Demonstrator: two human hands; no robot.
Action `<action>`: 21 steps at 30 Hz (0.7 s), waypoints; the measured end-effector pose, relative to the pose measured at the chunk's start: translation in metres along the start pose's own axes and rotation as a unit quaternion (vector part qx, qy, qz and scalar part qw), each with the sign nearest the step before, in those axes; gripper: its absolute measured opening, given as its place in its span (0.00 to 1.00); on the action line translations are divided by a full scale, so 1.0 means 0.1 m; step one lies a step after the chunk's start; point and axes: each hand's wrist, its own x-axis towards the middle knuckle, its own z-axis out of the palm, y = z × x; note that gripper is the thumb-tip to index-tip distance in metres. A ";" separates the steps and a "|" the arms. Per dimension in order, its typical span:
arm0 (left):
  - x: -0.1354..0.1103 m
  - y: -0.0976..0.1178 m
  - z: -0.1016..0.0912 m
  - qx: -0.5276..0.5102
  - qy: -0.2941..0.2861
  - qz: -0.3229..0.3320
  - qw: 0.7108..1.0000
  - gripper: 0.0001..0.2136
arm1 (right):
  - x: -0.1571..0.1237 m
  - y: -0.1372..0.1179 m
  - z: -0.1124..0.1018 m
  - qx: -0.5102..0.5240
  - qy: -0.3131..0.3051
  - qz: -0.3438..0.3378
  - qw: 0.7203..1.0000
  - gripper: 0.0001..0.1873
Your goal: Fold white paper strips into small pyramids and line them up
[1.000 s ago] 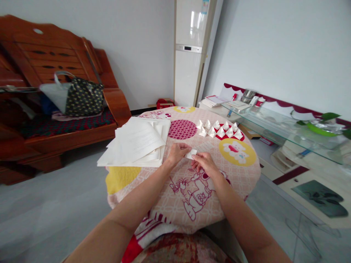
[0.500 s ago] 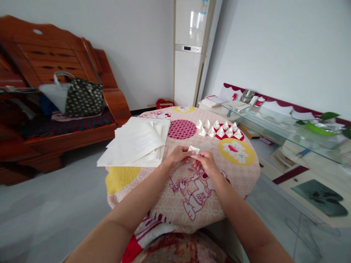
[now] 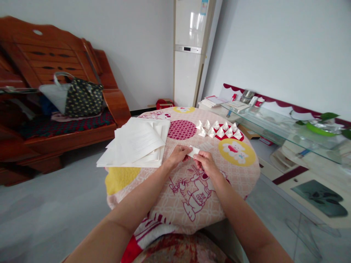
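Observation:
Between both hands is a small folded piece of white paper (image 3: 194,151), held just above the table. My left hand (image 3: 179,154) pinches its left side, and my right hand (image 3: 205,160) grips its right edge with thumb and fingers. Beyond my right hand, several small pointed folded-paper pieces (image 3: 221,132) stand in two rows. To the left of my left hand lies a spread stack of white paper sheets (image 3: 131,146), the top one curled and bearing faint print.
The round table wears a pink patterned cloth (image 3: 175,197). A glass-topped stand (image 3: 279,126) with cups, papers and a green bowl (image 3: 320,128) runs along the right. A wooden bench (image 3: 65,126) with bags (image 3: 83,96) is at left. A tall white cabinet unit (image 3: 188,73) stands behind.
The fingers have shifted their hold on the folded paper, which has turned slightly. My right thumb now lies lower on its edge. The rows and the stack stay put.

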 end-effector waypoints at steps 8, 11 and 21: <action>0.00 0.01 -0.02 -0.012 -0.011 0.042 0.999 0.23 | -0.04 -0.05 0.00 -0.027 -0.022 -0.010 0.999 0.17; 0.00 0.01 -0.01 -0.002 -0.021 0.035 0.999 0.23 | -0.04 -0.04 0.01 -0.047 -0.032 -0.014 0.998 0.18; 0.02 -0.04 0.02 -0.014 0.028 0.020 0.999 0.21 | -0.05 -0.05 0.05 -0.065 -0.034 -0.006 0.997 0.16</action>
